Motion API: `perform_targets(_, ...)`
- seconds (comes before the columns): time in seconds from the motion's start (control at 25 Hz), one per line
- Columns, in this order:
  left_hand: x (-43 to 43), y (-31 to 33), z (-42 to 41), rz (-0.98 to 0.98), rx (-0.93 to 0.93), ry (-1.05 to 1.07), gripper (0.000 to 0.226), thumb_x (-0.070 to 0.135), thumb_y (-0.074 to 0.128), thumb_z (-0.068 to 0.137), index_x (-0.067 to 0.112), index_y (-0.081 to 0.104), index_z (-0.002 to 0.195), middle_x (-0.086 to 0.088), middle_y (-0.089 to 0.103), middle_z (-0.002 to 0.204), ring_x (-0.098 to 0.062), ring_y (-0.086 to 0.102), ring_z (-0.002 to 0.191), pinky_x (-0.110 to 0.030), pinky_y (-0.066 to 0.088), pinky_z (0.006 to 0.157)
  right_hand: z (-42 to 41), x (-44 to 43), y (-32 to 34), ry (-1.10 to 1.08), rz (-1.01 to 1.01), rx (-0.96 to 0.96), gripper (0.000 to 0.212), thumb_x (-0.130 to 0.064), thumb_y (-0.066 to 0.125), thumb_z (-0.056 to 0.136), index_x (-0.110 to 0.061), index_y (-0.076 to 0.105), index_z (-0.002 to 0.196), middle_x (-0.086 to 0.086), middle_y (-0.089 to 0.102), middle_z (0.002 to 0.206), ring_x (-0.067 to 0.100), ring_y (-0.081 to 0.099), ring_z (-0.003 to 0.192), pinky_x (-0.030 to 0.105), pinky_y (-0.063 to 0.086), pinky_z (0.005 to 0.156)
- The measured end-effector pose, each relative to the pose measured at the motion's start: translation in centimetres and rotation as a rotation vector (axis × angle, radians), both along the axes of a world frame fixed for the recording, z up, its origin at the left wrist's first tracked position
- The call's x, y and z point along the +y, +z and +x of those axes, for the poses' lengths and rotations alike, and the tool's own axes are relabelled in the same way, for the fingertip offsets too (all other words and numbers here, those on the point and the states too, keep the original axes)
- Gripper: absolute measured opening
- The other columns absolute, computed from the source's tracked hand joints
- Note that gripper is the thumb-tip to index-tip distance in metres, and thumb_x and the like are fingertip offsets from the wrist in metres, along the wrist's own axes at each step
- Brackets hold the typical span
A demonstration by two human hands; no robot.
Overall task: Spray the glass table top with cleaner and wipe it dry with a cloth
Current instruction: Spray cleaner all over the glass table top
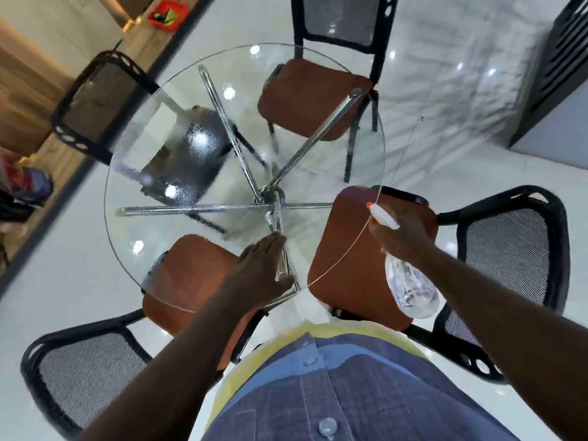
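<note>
A round glass table top (318, 160) on crossed chrome legs fills the middle of the view. Fine spray droplets cover its left and central part; the right part looks bare. My right hand (401, 237) grips a clear spray bottle (412, 289) by its neck, over the table's right edge. The bottle's white trigger head (383, 216) has an orange nozzle tip aimed left across the glass. My left hand (257, 272) lies flat, palm down, fingers together, on the near part of the glass. No cloth is visible.
Several black mesh-backed chairs with brown seats ring the table: far (318, 97), left (105, 100), near left (95, 377), near right (509, 249). A red bin (164, 14) sits at the top left. A dark slatted cabinet (556, 68) stands at the right. The floor is white and glossy.
</note>
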State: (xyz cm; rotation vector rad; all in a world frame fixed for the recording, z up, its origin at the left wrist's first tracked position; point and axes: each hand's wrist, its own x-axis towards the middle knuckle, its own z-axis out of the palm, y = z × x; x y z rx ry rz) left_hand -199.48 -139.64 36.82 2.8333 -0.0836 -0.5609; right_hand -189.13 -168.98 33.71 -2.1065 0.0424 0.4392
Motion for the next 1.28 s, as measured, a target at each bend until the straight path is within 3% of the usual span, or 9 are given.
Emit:
perform_targets(0.16, 0.8, 0.3, 0.5, -0.027, 0.0, -0.092, 0.091, 0.052, 0.065, 0.094, 0.019, 0.018, 0.164, 0.0, 0.016, 0.173, -0.018, 0.016, 0.158, -0.033, 0.011, 0.126, -3.5, -0.1, -0.1, -0.002, -0.066, -0.034, 0.009, -0.003, 0.067, 0.094, -0.012, 0.068, 0.091, 0.011, 0.067, 0.082, 0.004, 0.06, 0.046, 0.021, 0.05, 0.042)
perform_targets(0.28, 1.5, 0.5, 0.5, -0.063, -0.024, -0.168, 0.093, 0.054, 0.067, 0.092, 0.018, 0.021, 0.164, -0.001, 0.019, 0.172, -0.021, 0.021, 0.157, -0.036, 0.018, 0.128, -6.8, 0.5, 0.8, -0.055, -0.05, -0.088, 0.014, 0.0, 0.066, 0.089, -0.011, 0.064, 0.082, 0.014, 0.068, 0.082, 0.009, 0.059, 0.049, 0.03, 0.053, 0.045)
perform_targets(0.48, 1.4, 2.2, 0.0, -0.186, -0.111, -0.319, 0.093, 0.054, 0.069, 0.091, 0.016, 0.025, 0.163, -0.003, 0.024, 0.171, -0.019, 0.025, 0.157, -0.036, 0.022, 0.127, -14.3, 1.4, 4.2, -0.24, 0.026, -0.168, 0.01, -0.007, 0.073, 0.092, -0.013, 0.071, 0.1, 0.009, 0.072, 0.091, 0.033, 0.071, 0.069, 0.048, 0.064, 0.053)
perform_targets(0.64, -1.1, 4.3, -0.7, -0.298, -0.141, -0.503, 0.093, 0.059, 0.067, 0.088, 0.017, 0.03, 0.161, -0.002, 0.03, 0.169, -0.018, 0.03, 0.155, -0.036, 0.026, 0.126, -22.0, 0.5, 7.6, -0.558, 0.148, -0.264, 0.02, -0.02, 0.072, 0.081, -0.02, 0.071, 0.101, 0.008, 0.072, 0.091, 0.022, 0.07, 0.068, 0.043, 0.064, 0.053)
perform_targets(0.76, -5.5, 6.8, -1.6, -0.352, -0.163, -0.62, 0.094, 0.068, 0.064, 0.083, 0.026, 0.031, 0.16, 0.006, 0.032, 0.167, -0.013, 0.033, 0.153, -0.041, 0.033, 0.123, -27.5, -1.9, 11.2, -0.765, 0.155, -0.344, 0.031, -0.022, 0.067, 0.076, -0.017, 0.07, 0.106, 0.01, 0.073, 0.092, 0.019, 0.068, 0.069, 0.038, 0.061, 0.059)
perform_targets(0.88, -11.7, 9.8, -2.7, -0.423, -0.204, -0.734, 0.091, 0.076, 0.06, 0.081, 0.038, 0.029, 0.157, 0.016, 0.032, 0.166, -0.006, 0.037, 0.149, -0.041, 0.038, 0.12, -32.4, -5.5, 15.3, -0.851, 0.147, -0.484, 0.035, -0.032, 0.07, 0.075, -0.017, 0.069, 0.107, 0.008, 0.074, 0.093, 0.026, 0.069, 0.074, 0.046, 0.064, 0.065)
perform_targets(1.0, -18.2, 12.9, -4.3, -0.467, -0.221, -0.877, 0.087, 0.068, 0.066, 0.086, 0.035, 0.03, 0.159, 0.013, 0.032, 0.166, -0.009, 0.038, 0.149, -0.031, 0.032, 0.122, -36.8, -10.0, 18.7, -0.957, 0.094, -0.573, 0.055, -0.043, 0.068, 0.072, -0.013, 0.067, 0.118, 0.008, 0.075, 0.102, 0.028, 0.071, 0.084, 0.049, 0.067, 0.066)
perform_targets(1.08, -23.2, 14.6, -5.5, -0.486, -0.253, -0.962, 0.085, 0.059, 0.071, 0.088, 0.029, 0.035, 0.158, 0.01, 0.036, 0.164, -0.011, 0.037, 0.149, -0.023, 0.027, 0.119, -39.8, -13.9, 20.2, -1.038, 0.038, -0.616, 0.052, -0.037, 0.068, 0.075, -0.013, 0.066, 0.12, 0.007, 0.076, 0.105, 0.028, 0.071, 0.083, 0.053, 0.068, 0.068)
perform_targets(1.28, -37.7, 18.0, -8.4, -0.523, -0.3, -1.13, 0.088, 0.067, 0.066, 0.082, 0.026, 0.041, 0.156, 0.007, 0.042, 0.161, -0.01, 0.04, 0.148, -0.037, 0.033, 0.123, -47.1, -24.8, 21.8, -1.21, 0.012, -0.698, 0.042, -0.018, 0.065, 0.077, -0.014, 0.068, 0.119, 0.007, 0.077, 0.103, 0.026, 0.07, 0.08, 0.06, 0.067, 0.068)
